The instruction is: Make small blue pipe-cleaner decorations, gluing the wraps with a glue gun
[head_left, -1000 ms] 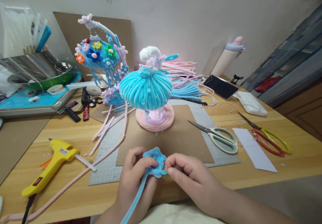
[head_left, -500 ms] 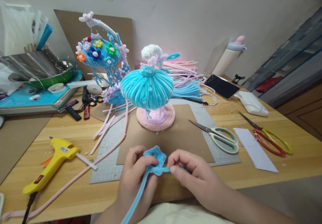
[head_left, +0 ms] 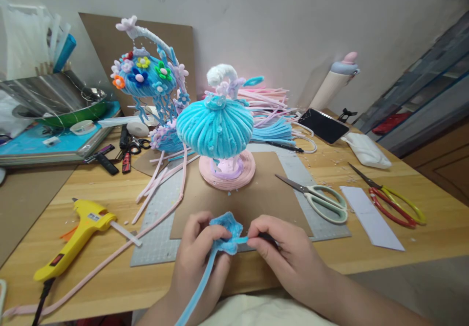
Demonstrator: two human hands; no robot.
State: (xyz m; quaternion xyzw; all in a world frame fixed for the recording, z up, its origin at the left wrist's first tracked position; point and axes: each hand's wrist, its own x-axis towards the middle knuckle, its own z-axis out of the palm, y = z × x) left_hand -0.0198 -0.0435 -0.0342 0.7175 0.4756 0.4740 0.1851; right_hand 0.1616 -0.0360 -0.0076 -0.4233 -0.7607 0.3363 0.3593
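Observation:
At the near table edge both hands work a blue pipe-cleaner flower (head_left: 227, 228). My left hand (head_left: 200, 257) is closed round its lower side, and the flower's long blue stem (head_left: 198, 292) trails down toward me. My right hand (head_left: 284, 255) pinches a short blue end sticking out of the flower's right side. Just beyond, on a brown card (head_left: 256, 199), stands a blue pipe-cleaner dome on a pink coiled base (head_left: 216, 128).
A yellow glue gun (head_left: 75, 238) lies at the left. Green-handled scissors (head_left: 317, 199) and red-and-yellow scissors (head_left: 394, 204) lie at the right beside a white paper strip (head_left: 370, 216). A second flowered blue ornament (head_left: 146, 79), loose pink and blue pipe cleaners (head_left: 271, 116) and a phone (head_left: 322, 125) sit farther back.
My right hand has drawn a short blue end out to the right of the flower. My left hand keeps its hold. The view has shifted slightly.

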